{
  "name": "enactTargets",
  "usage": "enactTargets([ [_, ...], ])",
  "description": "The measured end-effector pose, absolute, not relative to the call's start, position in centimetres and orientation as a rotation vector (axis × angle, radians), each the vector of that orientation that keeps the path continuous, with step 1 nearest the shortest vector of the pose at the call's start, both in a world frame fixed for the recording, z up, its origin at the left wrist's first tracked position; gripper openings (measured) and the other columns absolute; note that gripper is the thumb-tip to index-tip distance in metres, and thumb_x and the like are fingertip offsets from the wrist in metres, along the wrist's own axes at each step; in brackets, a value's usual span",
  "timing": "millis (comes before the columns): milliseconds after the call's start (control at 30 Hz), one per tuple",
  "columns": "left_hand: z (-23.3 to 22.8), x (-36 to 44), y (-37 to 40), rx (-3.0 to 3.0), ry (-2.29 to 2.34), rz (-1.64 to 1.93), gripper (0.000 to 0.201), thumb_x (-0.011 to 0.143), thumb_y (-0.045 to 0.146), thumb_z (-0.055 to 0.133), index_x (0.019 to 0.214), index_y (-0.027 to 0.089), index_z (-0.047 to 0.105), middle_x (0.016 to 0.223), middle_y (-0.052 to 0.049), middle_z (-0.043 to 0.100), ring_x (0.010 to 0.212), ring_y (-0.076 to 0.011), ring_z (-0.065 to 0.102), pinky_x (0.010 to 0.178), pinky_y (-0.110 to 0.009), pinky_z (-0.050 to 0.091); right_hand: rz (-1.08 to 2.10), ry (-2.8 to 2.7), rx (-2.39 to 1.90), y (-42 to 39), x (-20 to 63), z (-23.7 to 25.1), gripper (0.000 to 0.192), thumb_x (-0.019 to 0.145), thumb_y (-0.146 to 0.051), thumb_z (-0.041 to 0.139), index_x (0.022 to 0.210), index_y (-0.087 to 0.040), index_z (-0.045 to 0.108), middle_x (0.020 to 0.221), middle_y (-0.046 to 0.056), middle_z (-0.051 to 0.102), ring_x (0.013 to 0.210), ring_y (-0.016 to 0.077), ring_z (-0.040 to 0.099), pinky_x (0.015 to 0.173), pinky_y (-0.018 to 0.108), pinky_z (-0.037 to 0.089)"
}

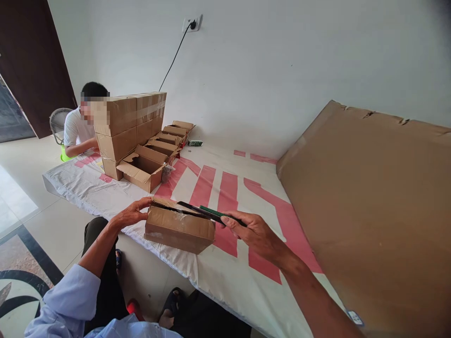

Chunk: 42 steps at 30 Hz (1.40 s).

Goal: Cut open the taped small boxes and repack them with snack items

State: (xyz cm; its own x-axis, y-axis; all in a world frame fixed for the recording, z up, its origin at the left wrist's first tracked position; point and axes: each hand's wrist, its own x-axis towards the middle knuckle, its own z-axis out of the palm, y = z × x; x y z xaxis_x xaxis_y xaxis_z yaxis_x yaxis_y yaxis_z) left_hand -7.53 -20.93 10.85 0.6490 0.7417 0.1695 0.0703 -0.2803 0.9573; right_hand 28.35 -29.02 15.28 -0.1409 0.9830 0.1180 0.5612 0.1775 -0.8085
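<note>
In the head view a closed-sided cardboard box lies near the front edge of the cloth-covered table, a dark slit along its top. My left hand grips the box's left end, fingers on the top and thumb against the side. My right hand is wrapped round a slim green-and-black utility knife. Its long dark blade points left and lies along the slit at the top of the box. Whether the tip is inside the slit I cannot tell.
Several opened cardboard boxes stand in a row beside a stack of closed boxes. Behind the stack sits a person. A large cardboard sheet leans at the right. Red strips mark the white cloth.
</note>
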Motion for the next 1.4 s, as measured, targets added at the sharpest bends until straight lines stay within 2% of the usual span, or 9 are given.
enactTargets([
  [133, 10.6, -7.6, -20.5, 1.8, 0.692, 0.762, 0.053, 0.089, 0.035, 0.081, 0.14, 0.026, 0.073, 0.15, -0.01, 0.067, 0.147, -0.0361, 0.054, 0.127, -0.05, 0.039, 0.783, -1.961, -1.455, -27.4, 27.8, 16.7, 0.048, 0.094, -0.065, 0.057, 0.084, -0.022, 0.076, 0.079, 0.003, 0.071, 0.074, 0.0192, 0.06, 0.067, 0.03, 0.046],
  [300, 10.4, -7.5, -20.4, 1.788, 0.685, 0.768, 0.054, 0.087, 0.034, 0.083, 0.14, 0.026, 0.073, 0.15, -0.01, 0.067, 0.144, -0.035, 0.057, 0.125, -0.049, 0.042, 0.65, -2.171, -1.385, -25.1, 26.1, 18.4, 0.041, 0.098, -0.055, 0.057, 0.086, -0.022, 0.079, 0.073, 0.001, 0.07, 0.069, 0.0181, 0.058, 0.063, 0.029, 0.04],
  [500, 10.8, -7.6, -20.5, 1.79, 0.667, 0.745, 0.056, 0.088, 0.032, 0.083, 0.143, 0.025, 0.072, 0.154, -0.011, 0.065, 0.147, -0.0357, 0.054, 0.128, -0.05, 0.037, 0.541, -2.346, -1.452, -23.6, 24.4, 20.3, 0.036, 0.097, -0.048, 0.06, 0.081, -0.023, 0.08, 0.067, 0.001, 0.068, 0.063, 0.0157, 0.056, 0.061, 0.029, 0.034],
  [600, 10.9, -7.7, -20.4, 1.789, 0.66, 0.743, 0.056, 0.089, 0.032, 0.082, 0.143, 0.025, 0.071, 0.153, -0.01, 0.065, 0.147, -0.0357, 0.054, 0.128, -0.05, 0.037, 0.508, -2.368, -1.499, -23.8, 25.1, 21.6, 0.035, 0.095, -0.05, 0.06, 0.083, -0.025, 0.081, 0.067, 0.001, 0.069, 0.064, 0.0168, 0.057, 0.062, 0.03, 0.035],
  [767, 10.7, -7.8, -20.2, 1.81, 0.649, 0.73, 0.056, 0.088, 0.03, 0.082, 0.143, 0.026, 0.071, 0.154, -0.008, 0.065, 0.149, -0.0358, 0.052, 0.129, -0.049, 0.035, 0.537, -2.365, -1.734, -25.5, 27.4, 23.3, 0.04, 0.095, -0.053, 0.052, 0.1, -0.028, 0.084, 0.079, 0.002, 0.074, 0.069, 0.0194, 0.061, 0.062, 0.032, 0.04],
  [967, 10.5, -7.8, -19.9, 1.813, 0.663, 0.711, 0.059, 0.089, 0.035, 0.082, 0.146, 0.026, 0.068, 0.157, -0.01, 0.062, 0.148, -0.0354, 0.052, 0.128, -0.053, 0.037, 0.436, -2.358, -1.685, -26.2, 28.2, 23.1, 0.039, 0.095, -0.051, 0.052, 0.091, -0.028, 0.083, 0.085, 0.003, 0.078, 0.072, 0.02, 0.062, 0.064, 0.032, 0.042],
  [1167, 10.8, -7.8, -20.0, 1.81, 0.67, 0.706, 0.057, 0.087, 0.035, 0.084, 0.142, 0.026, 0.071, 0.154, -0.01, 0.064, 0.145, -0.0344, 0.056, 0.127, -0.052, 0.038, 0.33, -2.341, -1.637, -25.5, 27.9, 23.5, 0.038, 0.094, -0.049, 0.052, 0.087, -0.027, 0.083, 0.077, 0.002, 0.074, 0.068, 0.0187, 0.059, 0.062, 0.032, 0.04],
  [1400, 10.7, -7.8, -19.8, 1.804, 0.657, 0.711, 0.058, 0.085, 0.029, 0.083, 0.142, 0.026, 0.071, 0.151, -0.009, 0.066, 0.145, -0.0343, 0.055, 0.128, -0.05, 0.038, 0.355, -2.269, -1.557, -25.2, 27.7, 23.6, 0.038, 0.094, -0.051, 0.057, 0.096, -0.027, 0.085, 0.077, 0.002, 0.075, 0.069, 0.0191, 0.06, 0.061, 0.031, 0.04],
])
